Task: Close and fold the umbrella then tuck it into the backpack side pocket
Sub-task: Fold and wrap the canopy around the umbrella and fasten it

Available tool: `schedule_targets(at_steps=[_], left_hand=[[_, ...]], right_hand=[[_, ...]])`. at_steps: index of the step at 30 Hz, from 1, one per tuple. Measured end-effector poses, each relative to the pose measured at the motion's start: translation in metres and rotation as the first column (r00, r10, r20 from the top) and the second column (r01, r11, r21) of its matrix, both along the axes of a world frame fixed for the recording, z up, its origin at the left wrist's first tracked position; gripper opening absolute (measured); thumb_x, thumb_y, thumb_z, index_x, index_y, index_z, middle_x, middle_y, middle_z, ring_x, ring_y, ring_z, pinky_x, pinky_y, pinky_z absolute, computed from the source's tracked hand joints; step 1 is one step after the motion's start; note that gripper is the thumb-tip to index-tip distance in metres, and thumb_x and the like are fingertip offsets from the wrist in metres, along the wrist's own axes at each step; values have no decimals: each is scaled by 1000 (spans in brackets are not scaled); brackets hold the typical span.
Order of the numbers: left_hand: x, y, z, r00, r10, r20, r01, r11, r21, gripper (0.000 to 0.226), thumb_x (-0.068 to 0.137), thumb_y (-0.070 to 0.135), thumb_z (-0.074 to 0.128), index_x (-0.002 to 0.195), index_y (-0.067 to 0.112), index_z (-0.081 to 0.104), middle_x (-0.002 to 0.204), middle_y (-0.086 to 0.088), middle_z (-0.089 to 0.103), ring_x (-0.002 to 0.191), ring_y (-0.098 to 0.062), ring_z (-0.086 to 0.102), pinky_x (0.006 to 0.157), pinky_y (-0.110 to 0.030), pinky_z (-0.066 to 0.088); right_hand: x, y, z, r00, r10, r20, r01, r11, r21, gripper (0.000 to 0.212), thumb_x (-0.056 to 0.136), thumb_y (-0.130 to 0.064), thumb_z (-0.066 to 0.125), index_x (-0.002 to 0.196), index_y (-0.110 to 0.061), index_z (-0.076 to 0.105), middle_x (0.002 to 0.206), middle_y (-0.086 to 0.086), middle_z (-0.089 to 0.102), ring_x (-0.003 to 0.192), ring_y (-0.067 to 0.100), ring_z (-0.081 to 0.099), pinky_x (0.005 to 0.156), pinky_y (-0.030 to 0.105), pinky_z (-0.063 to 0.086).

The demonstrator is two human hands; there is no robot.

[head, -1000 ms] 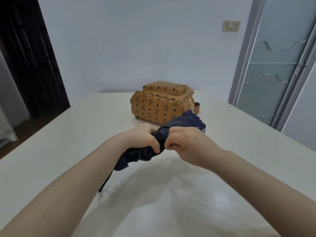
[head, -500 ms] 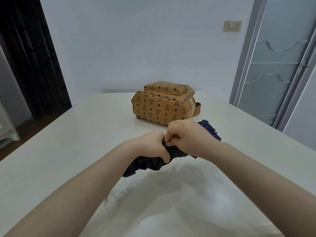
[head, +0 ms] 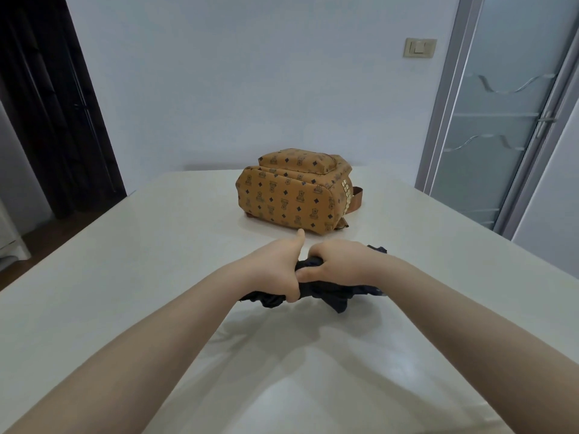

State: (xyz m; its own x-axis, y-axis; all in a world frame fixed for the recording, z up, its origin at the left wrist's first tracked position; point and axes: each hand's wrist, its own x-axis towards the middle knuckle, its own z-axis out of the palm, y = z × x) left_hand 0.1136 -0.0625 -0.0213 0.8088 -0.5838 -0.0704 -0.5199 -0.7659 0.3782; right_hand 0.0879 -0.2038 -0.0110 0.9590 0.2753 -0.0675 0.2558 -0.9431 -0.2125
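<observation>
Umbrella (head: 326,291): navy, collapsed, bunched, long axis left to right, held just above the table (head: 125,277). Left hand (head: 277,269) and right hand (head: 340,264) both grip it, knuckles nearly touching. Backpack (head: 291,195): lies straight beyond the hands, right hand slightly nearer its studded side; pocket not discernible.

A pale bluish wall (head: 250,73) fills the far side, with a cream light switch (head: 419,47) set high toward the right. Just right of it stands a frosted glass door (head: 495,126) in a grey metal frame. On the left, a dark doorway (head: 53,104) opens over brown flooring (head: 40,236). The glossy white surface (head: 125,261) catches soft overhead light.
</observation>
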Motion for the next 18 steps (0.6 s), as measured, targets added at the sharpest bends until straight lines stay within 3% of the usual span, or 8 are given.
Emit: schedule_targets(at_steps=[6, 9, 14, 18], left_hand=[[-2, 5, 2, 1000, -4, 5, 4, 999, 45, 118, 59, 4, 68, 146, 14, -11, 86, -13, 62, 65, -18, 56, 48, -30, 48], [-1, 6, 4, 999, -19, 28, 17, 997, 73, 118, 58, 4, 69, 146, 14, -11, 84, -14, 62, 70, -21, 57, 61, -40, 52], [1, 6, 6, 998, -34, 54, 29, 994, 103, 118, 58, 4, 69, 146, 14, -9, 80, -11, 62, 72, -23, 58, 62, -42, 52], [-1, 8, 10, 995, -60, 74, 54, 995, 80, 107, 58, 8, 70, 146, 13, 9, 79, -4, 60, 77, -23, 59, 67, -44, 55]], right_hand=[[-2, 2, -18, 992, -16, 123, 8, 998, 64, 43, 76, -65, 46, 68, -23, 45, 64, -5, 52, 59, 11, 47, 52, 31, 34], [-3, 3, -21, 987, -13, 162, -3, 995, 99, 44, 78, -64, 46, 71, -20, 47, 65, -4, 53, 60, 15, 48, 53, 32, 33], [-4, 4, -22, 978, -21, 206, -7, 991, 131, 42, 81, -60, 44, 72, -19, 45, 66, -2, 53, 63, 18, 49, 53, 31, 32], [-7, 1, -15, 975, -39, 220, 8, 990, 143, 47, 78, -63, 48, 77, -17, 53, 72, 1, 60, 67, 19, 54, 56, 33, 37]])
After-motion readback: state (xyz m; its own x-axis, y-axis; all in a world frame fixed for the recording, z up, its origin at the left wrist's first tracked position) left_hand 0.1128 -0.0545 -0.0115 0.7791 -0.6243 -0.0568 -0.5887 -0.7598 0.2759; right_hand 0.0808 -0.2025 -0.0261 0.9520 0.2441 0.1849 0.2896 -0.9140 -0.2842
